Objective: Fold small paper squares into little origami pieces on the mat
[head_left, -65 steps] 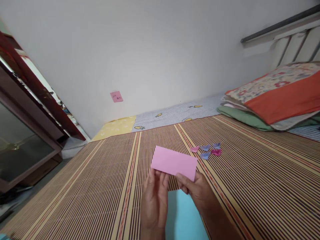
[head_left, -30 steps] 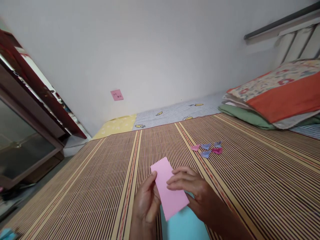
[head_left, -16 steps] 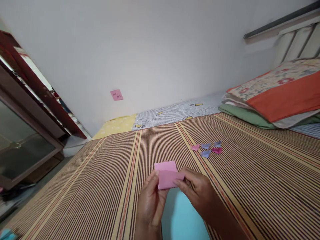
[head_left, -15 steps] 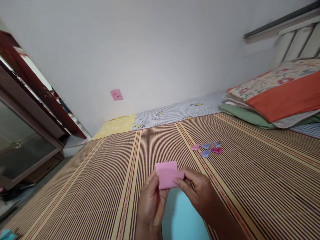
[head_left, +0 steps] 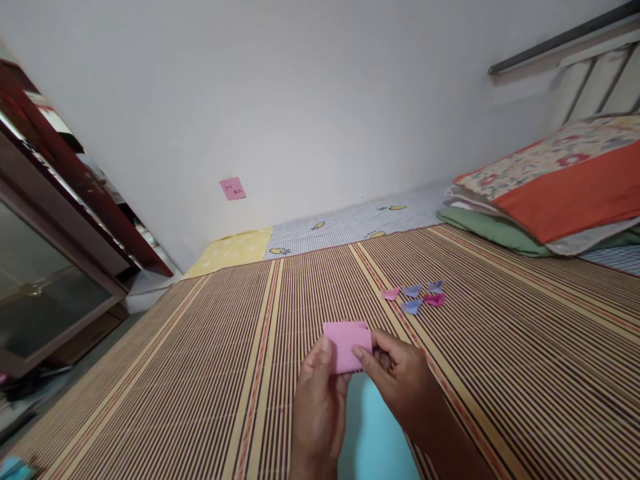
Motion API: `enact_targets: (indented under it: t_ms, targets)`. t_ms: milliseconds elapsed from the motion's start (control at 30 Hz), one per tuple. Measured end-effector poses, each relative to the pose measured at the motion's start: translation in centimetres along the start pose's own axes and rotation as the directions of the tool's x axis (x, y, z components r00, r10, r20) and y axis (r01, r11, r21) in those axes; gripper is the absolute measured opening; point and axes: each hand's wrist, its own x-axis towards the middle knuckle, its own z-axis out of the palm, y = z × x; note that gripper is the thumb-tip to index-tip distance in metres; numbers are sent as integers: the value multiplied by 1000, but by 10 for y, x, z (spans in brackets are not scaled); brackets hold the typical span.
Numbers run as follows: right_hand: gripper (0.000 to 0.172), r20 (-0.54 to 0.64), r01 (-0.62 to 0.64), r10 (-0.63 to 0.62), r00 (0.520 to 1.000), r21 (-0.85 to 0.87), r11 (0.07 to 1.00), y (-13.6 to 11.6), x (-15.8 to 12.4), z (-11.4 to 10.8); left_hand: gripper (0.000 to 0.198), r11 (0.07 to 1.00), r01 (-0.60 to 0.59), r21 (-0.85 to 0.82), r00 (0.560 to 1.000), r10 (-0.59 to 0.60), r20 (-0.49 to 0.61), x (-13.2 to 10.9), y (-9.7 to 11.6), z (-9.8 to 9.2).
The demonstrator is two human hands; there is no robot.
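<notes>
Both the left hand [head_left: 320, 393] and the right hand [head_left: 400, 377] were closed in a pinch on the folded pink paper rectangle [head_left: 347, 345], held above the striped bamboo mat [head_left: 200, 360].

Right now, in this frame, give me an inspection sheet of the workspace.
Surface: striped mat, flat, spread over a bed.
Job's things: folded pink paper, held above the mat.
Clutter: small folded pieces beyond the hands; light blue sheet below them.
Grippers: left hand and right hand both pinch the paper.
Cables: nothing seen.
Surroundings: stacked pillows far right, dark cabinet left, pink note on the wall.
</notes>
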Motion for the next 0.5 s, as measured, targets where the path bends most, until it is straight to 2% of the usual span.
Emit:
enact_targets:
  t_ms: [500]
  targets:
    - [28,-16,-65,67,998,97,993,1,-1,1,34,1000,-3,-12,1000,3,1,1,-9,7]
